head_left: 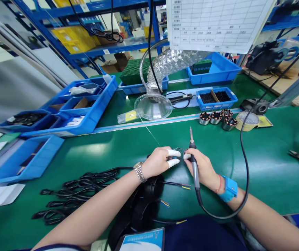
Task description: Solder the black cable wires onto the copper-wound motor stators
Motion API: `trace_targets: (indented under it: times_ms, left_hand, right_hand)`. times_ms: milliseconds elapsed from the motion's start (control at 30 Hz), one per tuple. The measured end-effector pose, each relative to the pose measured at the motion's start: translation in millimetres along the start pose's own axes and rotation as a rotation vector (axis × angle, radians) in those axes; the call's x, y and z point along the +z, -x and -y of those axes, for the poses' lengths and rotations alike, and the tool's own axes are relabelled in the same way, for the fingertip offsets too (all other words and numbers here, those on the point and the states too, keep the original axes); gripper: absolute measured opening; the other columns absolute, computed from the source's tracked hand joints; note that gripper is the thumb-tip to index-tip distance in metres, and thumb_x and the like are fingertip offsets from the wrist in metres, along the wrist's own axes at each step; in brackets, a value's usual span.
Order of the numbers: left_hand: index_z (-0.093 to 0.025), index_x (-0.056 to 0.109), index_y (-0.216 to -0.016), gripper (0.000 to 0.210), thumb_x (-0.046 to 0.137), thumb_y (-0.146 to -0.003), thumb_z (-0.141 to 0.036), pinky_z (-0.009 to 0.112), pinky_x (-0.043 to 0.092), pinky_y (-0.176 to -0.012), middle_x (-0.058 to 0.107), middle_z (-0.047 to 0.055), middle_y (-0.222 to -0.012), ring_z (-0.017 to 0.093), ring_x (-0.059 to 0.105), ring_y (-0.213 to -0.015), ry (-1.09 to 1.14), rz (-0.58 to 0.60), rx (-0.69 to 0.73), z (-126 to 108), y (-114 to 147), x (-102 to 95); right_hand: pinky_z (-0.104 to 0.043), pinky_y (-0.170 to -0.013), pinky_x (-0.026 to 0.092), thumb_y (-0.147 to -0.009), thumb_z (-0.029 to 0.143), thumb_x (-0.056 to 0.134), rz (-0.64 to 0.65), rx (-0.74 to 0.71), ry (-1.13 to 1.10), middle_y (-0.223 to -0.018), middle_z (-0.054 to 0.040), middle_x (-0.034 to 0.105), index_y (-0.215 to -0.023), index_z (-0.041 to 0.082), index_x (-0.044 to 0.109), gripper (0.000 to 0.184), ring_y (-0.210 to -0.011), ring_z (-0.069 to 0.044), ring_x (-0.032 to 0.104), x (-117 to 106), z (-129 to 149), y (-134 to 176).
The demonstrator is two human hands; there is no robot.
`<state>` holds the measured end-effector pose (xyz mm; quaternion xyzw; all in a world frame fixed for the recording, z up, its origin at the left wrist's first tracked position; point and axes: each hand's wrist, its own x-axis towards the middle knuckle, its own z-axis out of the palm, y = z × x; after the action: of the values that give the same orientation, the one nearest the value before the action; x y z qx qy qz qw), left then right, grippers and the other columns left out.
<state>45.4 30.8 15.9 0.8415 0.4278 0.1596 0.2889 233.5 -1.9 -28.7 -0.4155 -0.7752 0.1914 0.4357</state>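
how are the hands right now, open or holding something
Left hand: partly curled, cannot tell if it holds anything.
Right hand: closed, holding the soldering iron.

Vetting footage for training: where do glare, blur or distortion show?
Head view: pale glare on the table, left of the left hand; head view: bright highlights on the silver hose; head view: print on the paper sheet too soft to read; head view: the blue shelf leans, probably lens distortion; head view: the soldering iron looks fairly sharp.
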Motion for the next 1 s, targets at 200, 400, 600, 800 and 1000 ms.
trace_targets:
  times_ms: [200, 400, 600, 800, 1000]
  left_hand:
    - [-0.017, 0.067, -0.085, 0.015, 0.054, -0.079, -0.021, 0.022, 0.043, -0.066, 0.064, 0.002, -0.079, 0.013, 0.058, -0.070, 0.049, -0.012, -0.027, 1, 1, -2.1]
    - [-0.020, 0.068, -0.090, 0.018, 0.054, -0.080, -0.025, 0.021, 0.042, -0.062, 0.063, 0.002, -0.076, 0.012, 0.057, -0.067, 0.065, -0.016, -0.031, 3, 1, 1.3]
    - [-0.020, 0.069, -0.091, 0.019, 0.054, -0.080, -0.025, 0.021, 0.041, -0.060, 0.063, 0.002, -0.074, 0.012, 0.056, -0.065, 0.064, -0.014, -0.033, 1, 1, 1.9]
    - [-0.021, 0.069, -0.091, 0.019, 0.054, -0.080, -0.025, 0.021, 0.042, -0.061, 0.062, 0.001, -0.073, 0.012, 0.056, -0.065, 0.050, -0.008, -0.031, 1, 1, 2.0]
    - [-0.021, 0.069, -0.090, 0.019, 0.054, -0.079, -0.025, 0.021, 0.042, -0.061, 0.061, 0.001, -0.070, 0.012, 0.055, -0.063, 0.038, 0.006, -0.027, 0, 1, 0.3]
  right_hand:
    - [-0.024, -0.065, 0.047, -0.075, 0.017, 0.055, 0.037, 0.109, -0.080, -0.085, -0.0028, 0.057, -0.106, 0.021, 0.041, 0.034, -0.068, -0.012, 0.056, -4, 7, -7]
    - [-0.023, -0.062, 0.047, -0.077, 0.017, 0.052, 0.046, 0.145, -0.137, -0.081, -0.0019, 0.057, -0.104, 0.021, 0.042, 0.030, -0.064, -0.011, 0.055, -1, 9, -11]
    - [-0.023, -0.063, 0.046, -0.076, 0.016, 0.052, 0.066, 0.142, -0.151, -0.080, -0.0010, 0.057, -0.105, 0.022, 0.040, 0.032, -0.064, -0.011, 0.054, 0, 6, -11]
    - [-0.022, -0.061, 0.045, -0.076, 0.015, 0.050, 0.051, 0.142, -0.130, -0.079, -0.0010, 0.056, -0.103, 0.021, 0.041, 0.029, -0.063, -0.011, 0.054, -1, 9, -12]
    - [-0.023, -0.061, 0.045, -0.075, 0.013, 0.050, 0.038, 0.141, -0.104, -0.076, -0.0005, 0.056, -0.102, 0.021, 0.041, 0.029, -0.062, -0.011, 0.053, -1, 9, -10]
